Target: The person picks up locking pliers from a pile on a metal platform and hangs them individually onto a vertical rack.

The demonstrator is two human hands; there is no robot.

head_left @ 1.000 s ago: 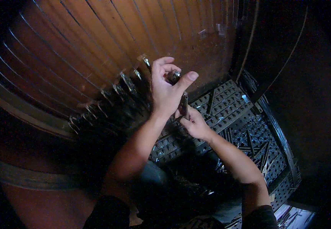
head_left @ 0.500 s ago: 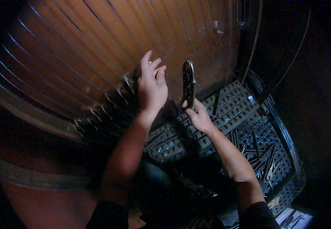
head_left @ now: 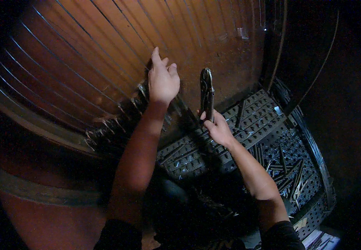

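Note:
In my right hand (head_left: 219, 130) I grip locking pliers (head_left: 206, 89) by their handles, jaws pointing up. They stand upright in front of a brown-orange panel (head_left: 230, 62), apart from it. My left hand (head_left: 164, 82) is raised in front of the same panel, index finger stretched upward and the other fingers loosely bent. Nothing shows in it, though its palm side is hidden. Beside it run thin metal wires (head_left: 80, 46), slanting down the panel to a cluster of pale, ragged ends (head_left: 105, 127) left of my left forearm.
A dark perforated metal rack (head_left: 257, 109) with rows of holes lies below the pliers. Right of my right forearm, a perforated tray (head_left: 309, 166) holds several loose metal rods (head_left: 284, 160). White papers (head_left: 320, 241) lie at the lower right. A curved band (head_left: 43, 191) crosses the left.
My left hand has shifted slightly up and left, its back turned more into view. My right hand still holds the locking pliers in nearly the same place.

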